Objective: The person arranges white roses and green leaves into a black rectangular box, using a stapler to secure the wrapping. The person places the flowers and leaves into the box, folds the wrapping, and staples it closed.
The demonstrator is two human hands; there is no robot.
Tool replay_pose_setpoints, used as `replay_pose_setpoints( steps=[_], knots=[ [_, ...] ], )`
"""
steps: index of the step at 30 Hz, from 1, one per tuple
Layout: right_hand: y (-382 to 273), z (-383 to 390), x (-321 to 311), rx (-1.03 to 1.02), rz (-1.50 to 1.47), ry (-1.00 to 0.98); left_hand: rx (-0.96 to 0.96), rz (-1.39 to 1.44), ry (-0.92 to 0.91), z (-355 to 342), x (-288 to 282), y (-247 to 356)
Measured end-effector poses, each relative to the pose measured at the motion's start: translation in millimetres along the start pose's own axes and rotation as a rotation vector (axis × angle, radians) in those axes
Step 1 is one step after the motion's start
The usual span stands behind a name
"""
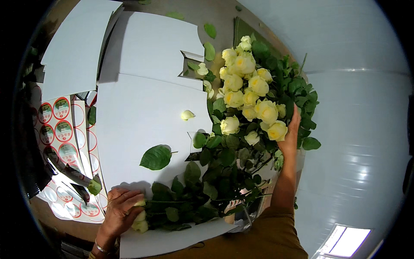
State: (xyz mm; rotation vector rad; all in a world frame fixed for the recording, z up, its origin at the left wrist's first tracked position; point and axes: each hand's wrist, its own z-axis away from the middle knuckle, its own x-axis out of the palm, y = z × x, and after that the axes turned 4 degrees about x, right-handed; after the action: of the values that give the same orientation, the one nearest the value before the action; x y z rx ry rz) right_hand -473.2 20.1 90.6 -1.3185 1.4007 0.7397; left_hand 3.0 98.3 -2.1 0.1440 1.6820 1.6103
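Note:
My left hand (124, 207) is closed around pale yellow rose heads (140, 220) at the lower left; their leafy stems lie sideways along the bottom of the white card (146, 108). My right hand (290, 127) grips the right side of a large bunch of cream-yellow roses (250, 86) with dark foliage (304, 95), its fingers partly hidden behind the flowers and leaves. A loose leaf (156, 157) and a petal (187, 115) rest on the card between my hands.
Further white card sheets (73, 41) are stacked at the upper left, above sheets of round red-edged stickers (64, 131) and a silver-and-black tool (69, 181). Scattered leaves (210, 30) lie on the table (217, 21). A smooth pale surface (349, 112) fills the right side.

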Motion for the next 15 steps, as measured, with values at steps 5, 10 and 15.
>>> replay_pose_setpoints(
  steps=[5, 10, 15],
  knots=[
    [-43, 19, -31, -0.096, 0.215, -0.123, 0.011, -0.016, 0.013, 0, -1, 6],
    [-44, 35, -74, 0.088, -0.299, -0.188, 0.050, -0.031, 0.014, 4, 2, -1],
    [-10, 18, -110, 0.162, -0.255, -0.022, 0.078, -0.050, 0.043, 6, 3, -1]
  ],
)
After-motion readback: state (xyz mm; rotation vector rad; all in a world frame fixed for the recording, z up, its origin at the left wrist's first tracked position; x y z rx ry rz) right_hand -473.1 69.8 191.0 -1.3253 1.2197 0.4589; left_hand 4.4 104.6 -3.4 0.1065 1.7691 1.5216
